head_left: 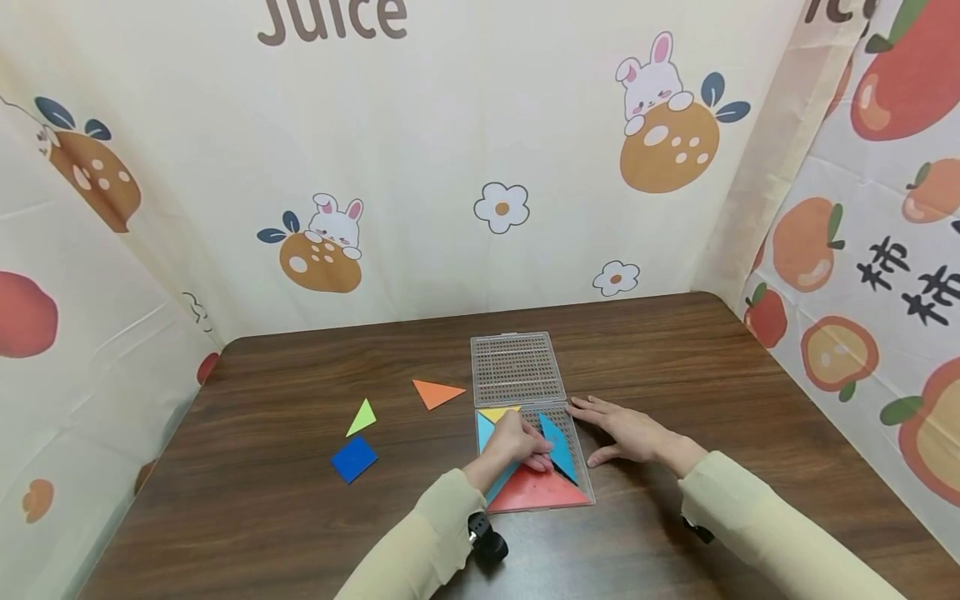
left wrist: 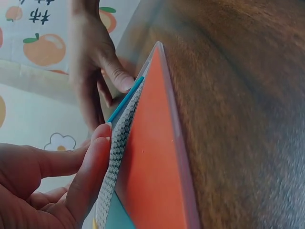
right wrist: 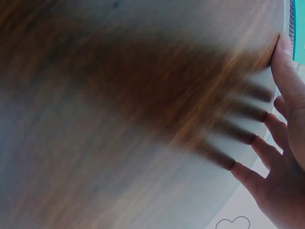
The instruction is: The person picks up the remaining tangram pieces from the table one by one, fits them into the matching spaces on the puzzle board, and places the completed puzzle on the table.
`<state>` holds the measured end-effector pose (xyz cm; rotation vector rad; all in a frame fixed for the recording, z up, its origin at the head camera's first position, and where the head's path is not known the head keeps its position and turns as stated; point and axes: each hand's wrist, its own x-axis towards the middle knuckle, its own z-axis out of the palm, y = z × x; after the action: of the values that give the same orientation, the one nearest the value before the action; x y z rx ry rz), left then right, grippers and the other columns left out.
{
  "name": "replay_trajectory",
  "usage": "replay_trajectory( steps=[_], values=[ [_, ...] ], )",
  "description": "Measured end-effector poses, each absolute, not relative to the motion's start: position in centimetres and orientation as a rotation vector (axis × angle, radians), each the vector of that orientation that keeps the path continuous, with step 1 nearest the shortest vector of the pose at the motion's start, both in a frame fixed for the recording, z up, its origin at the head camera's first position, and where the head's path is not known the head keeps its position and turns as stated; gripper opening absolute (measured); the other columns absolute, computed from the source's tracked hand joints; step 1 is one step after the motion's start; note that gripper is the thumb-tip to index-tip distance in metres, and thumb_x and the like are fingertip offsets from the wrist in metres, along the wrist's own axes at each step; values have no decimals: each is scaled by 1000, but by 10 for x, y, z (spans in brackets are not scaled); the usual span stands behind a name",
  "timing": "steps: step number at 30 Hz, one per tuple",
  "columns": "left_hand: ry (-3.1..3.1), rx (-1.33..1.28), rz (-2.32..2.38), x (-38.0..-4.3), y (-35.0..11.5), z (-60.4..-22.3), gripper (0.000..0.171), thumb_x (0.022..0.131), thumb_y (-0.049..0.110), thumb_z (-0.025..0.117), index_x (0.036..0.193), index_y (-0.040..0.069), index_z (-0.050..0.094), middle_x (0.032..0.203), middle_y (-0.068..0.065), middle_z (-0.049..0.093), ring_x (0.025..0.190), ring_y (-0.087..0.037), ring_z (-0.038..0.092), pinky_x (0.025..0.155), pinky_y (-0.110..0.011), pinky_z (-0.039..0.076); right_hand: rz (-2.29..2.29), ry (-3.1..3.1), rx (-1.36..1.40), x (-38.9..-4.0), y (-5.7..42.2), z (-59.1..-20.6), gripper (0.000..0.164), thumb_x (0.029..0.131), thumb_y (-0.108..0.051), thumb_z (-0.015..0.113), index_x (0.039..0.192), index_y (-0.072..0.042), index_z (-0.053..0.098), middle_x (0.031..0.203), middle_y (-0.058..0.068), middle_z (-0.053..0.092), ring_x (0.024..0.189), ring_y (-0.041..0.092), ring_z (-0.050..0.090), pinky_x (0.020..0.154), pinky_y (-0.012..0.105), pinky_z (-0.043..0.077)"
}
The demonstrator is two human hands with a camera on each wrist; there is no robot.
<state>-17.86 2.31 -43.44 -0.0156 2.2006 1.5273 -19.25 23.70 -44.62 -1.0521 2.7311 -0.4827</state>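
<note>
My left hand (head_left: pixel 516 443) reaches over the lower half of a clear tangram case and pinches a blue tangram piece (head_left: pixel 558 450) by its edge. In the left wrist view this blue piece (left wrist: pixel 126 99) stands tilted above the case's textured floor. Around it in the case lie a large red triangle (head_left: pixel 536 490), a light blue piece (head_left: pixel 485 429) partly under the hand, and a yellow piece (head_left: pixel 498 412). With fingers spread, my right hand (head_left: pixel 626 432) rests on the table at the case's right edge; its fingertips (right wrist: pixel 236 167) touch the wood.
The case's open lid (head_left: pixel 517 367) lies flat behind its lower half. On the wooden table (head_left: pixel 285 533) to the left are an orange triangle (head_left: pixel 437 393), a lime green triangle (head_left: pixel 362 417) and a blue square (head_left: pixel 354 459). Printed curtains (head_left: pixel 435 167) stand around the table's back and sides.
</note>
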Motion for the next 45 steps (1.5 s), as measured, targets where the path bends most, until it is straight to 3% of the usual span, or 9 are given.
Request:
replay_trajectory(
  steps=[45],
  values=[
    [2296,35,1387,-171,36,-432,14,71,2,72,60,-2,64,49,-10,59,45,-19,61,43,-26,48,-504,2716,-1043,-192,237,-447,78,73,-43,65,134,-4,38,139,15,32,125,38,26,90,51,34]
  ],
)
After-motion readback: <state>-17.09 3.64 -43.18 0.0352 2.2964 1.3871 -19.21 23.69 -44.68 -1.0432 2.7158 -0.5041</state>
